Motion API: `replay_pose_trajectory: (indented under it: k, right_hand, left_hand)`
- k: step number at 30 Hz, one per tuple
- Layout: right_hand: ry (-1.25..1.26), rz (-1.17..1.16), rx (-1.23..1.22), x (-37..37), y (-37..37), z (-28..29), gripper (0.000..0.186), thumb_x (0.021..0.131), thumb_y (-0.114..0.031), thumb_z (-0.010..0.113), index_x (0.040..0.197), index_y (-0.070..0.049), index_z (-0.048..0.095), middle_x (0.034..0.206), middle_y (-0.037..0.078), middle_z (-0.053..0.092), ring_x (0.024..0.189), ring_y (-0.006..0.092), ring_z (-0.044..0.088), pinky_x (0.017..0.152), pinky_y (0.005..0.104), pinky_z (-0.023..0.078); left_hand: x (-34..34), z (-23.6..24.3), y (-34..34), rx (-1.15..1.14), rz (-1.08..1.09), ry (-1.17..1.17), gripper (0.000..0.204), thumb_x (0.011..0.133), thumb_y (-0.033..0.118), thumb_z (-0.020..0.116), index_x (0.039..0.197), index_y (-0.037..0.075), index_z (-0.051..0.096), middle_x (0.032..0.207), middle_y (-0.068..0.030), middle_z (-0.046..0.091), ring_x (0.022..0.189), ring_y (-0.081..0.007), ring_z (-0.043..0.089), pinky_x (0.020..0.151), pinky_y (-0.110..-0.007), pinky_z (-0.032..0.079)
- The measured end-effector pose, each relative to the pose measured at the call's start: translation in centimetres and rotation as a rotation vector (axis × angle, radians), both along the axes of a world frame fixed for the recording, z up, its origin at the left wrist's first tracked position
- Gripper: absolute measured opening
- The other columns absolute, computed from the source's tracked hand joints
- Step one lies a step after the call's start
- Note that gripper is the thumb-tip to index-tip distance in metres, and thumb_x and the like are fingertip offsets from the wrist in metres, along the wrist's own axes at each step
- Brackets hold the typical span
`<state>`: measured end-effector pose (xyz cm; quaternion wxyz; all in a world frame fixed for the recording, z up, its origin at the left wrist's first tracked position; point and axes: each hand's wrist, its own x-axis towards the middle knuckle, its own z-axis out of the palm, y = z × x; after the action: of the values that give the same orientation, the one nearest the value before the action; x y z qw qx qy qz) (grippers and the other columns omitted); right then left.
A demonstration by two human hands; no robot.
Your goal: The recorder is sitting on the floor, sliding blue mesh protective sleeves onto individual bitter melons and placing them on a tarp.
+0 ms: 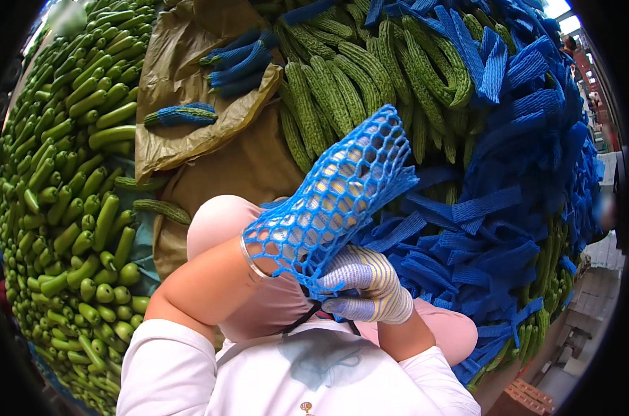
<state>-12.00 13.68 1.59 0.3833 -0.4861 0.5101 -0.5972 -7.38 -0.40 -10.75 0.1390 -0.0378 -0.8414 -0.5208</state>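
Note:
My left hand (332,197), in a pale striped glove, sits inside a blue foam net sleeve (391,139). The sleeve is stretched over the hand as far as the wrist, where a silver bangle shows. Through the mesh the fingers look extended, though partly covered. My right hand (373,286), in a white, yellow and purple striped glove, pinches the sleeve's near edge beside the left wrist. Beyond both hands lie many green bitter melons (335,90). A netted bitter melon (182,115) rests on brown paper (182,69), with several other netted ones (241,62) farther up.
Smooth green gourds (85,229) are heaped along the left. Loose blue foam nets (460,256) pile up on the right, over more bitter melons. Two single bitter melons (163,210) lie near my left knee. A reddish crate (529,396) stands at the lower right.

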Motion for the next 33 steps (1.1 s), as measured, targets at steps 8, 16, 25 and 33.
replay_pose_trajectory:
  k: [8, 16, 25, 33]
  right_hand:
    - [0.69, -0.749, 0.586, -13.2, -8.0, -12.7, 0.046, 0.085, -0.027, 0.064, 0.119, 0.0, 0.052, 0.099, 0.015, 0.066, 0.085, 0.0213, 0.066, 0.079, 0.0348, 0.051]
    - [1.12, -0.224, 1.39, -17.3, -16.7, -17.7, 0.079, 0.083, -0.038, 0.061, 0.146, -0.005, 0.024, 0.116, 0.019, 0.063, 0.099, 0.0292, 0.065, 0.081, 0.0452, 0.051]
    - [-0.997, -0.449, 0.196, -18.1, -10.5, -13.6, 0.023, 0.088, -0.032, 0.061, 0.093, -0.01, 0.058, 0.068, 0.003, 0.052, 0.058, 0.0151, 0.05, 0.057, 0.029, 0.044]
    - [-1.059, -0.302, -0.193, -8.1, -2.8, -7.7, 0.044, 0.091, -0.028, 0.059, 0.126, -0.001, 0.051, 0.108, 0.01, 0.065, 0.099, 0.0203, 0.063, 0.087, 0.0371, 0.053]
  left_hand:
    - [3.9, -4.2, -12.3, 0.067, 0.019, -0.016, 0.04, 0.089, 0.016, 0.056, 0.125, 0.0, 0.051, 0.128, -0.0159, 0.053, 0.118, -0.0297, 0.051, 0.103, -0.035, 0.038]
    - [-0.2, -5.1, -10.5, 0.059, 0.043, -0.003, 0.043, 0.09, 0.019, 0.055, 0.128, 0.0, 0.049, 0.131, -0.016, 0.051, 0.121, -0.0288, 0.048, 0.105, -0.035, 0.035]
    - [-3.9, -4.3, -9.7, 0.03, 0.078, 0.039, 0.046, 0.091, 0.021, 0.054, 0.131, 0.0, 0.047, 0.133, -0.0161, 0.049, 0.124, -0.0278, 0.045, 0.108, -0.035, 0.032]
    - [2.4, -5.5, -4.7, 0.048, 0.018, 0.076, 0.049, 0.092, 0.024, 0.054, 0.133, 0.0, 0.044, 0.136, -0.0161, 0.047, 0.127, -0.027, 0.043, 0.11, -0.034, 0.029]
